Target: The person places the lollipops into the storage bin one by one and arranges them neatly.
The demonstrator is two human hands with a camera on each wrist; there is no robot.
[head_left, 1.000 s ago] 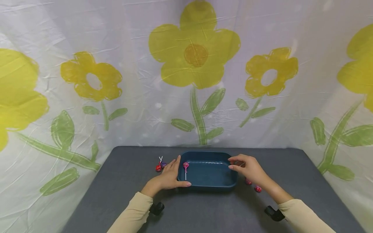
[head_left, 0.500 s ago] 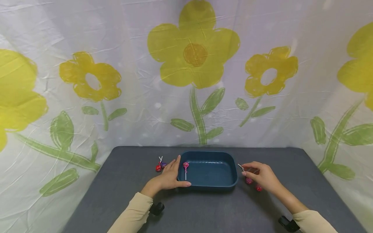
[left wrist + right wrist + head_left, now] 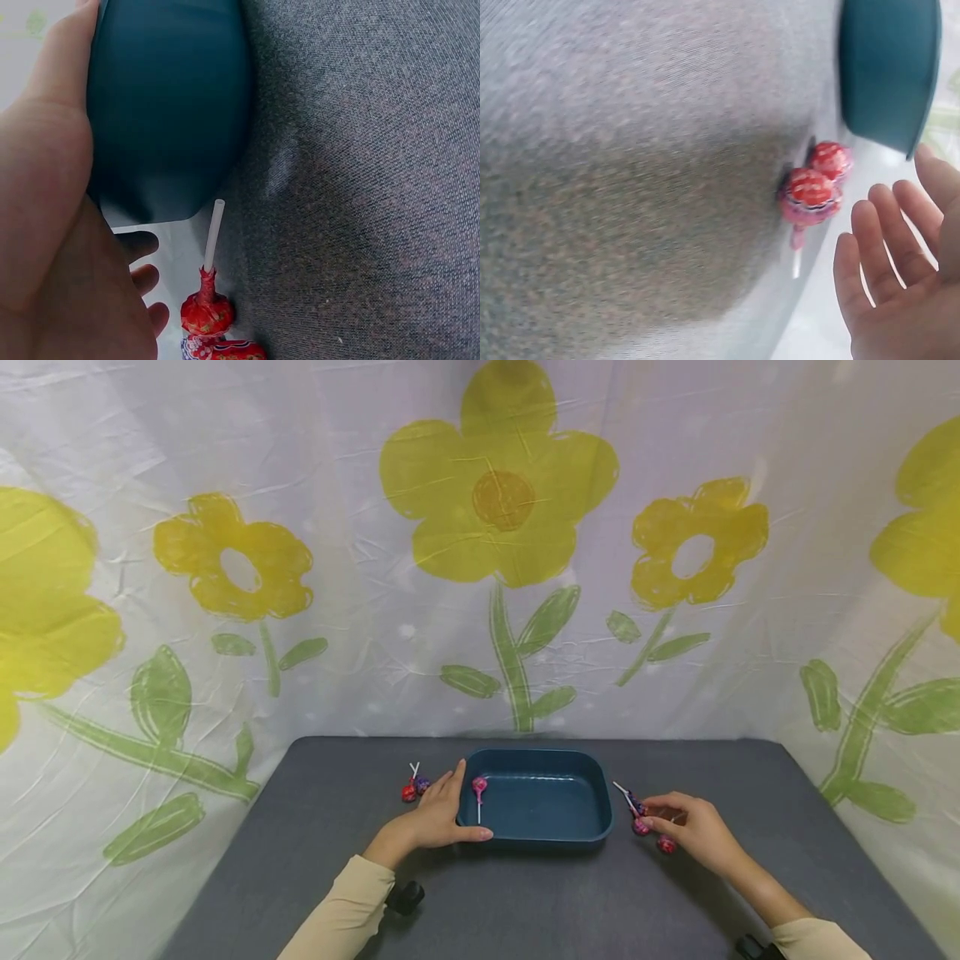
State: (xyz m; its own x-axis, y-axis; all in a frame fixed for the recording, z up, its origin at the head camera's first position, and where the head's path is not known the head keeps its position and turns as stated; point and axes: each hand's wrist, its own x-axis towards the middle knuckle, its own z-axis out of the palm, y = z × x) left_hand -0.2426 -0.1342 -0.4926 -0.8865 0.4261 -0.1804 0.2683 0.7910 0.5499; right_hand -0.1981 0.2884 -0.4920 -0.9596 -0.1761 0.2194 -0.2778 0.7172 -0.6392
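My left hand [image 3: 437, 814] lies against the left end of a dark blue rectangular tray [image 3: 536, 839], fingers extended along its outer wall and thumb at the near rim. Inside that tray, a pink lollipop [image 3: 479, 786] lies with its white stick toward me. At the tray's right, my right hand [image 3: 693, 828] hovers over several lollipops, its fingers spread and slightly bent in the right wrist view. Among these are a purple lollipop [image 3: 639, 807], a pink lollipop [image 3: 641, 826] and a pinkish-red one [image 3: 666, 843]. My right thumb and index finger overlap them in the head view.
Beyond my left fingers lie a red lollipop [image 3: 408, 793] and a purple lollipop [image 3: 423, 785], sticks crossed. Everything stands on a dark grey table [image 3: 525, 902]. A pale curtain [image 3: 360, 677] printed with yellow flowers hangs behind and beside it.
My right hand has moved from the tray's right rim to the right and toward me, uncovering more of the lollipops there. My left hand and the tray stay in place.
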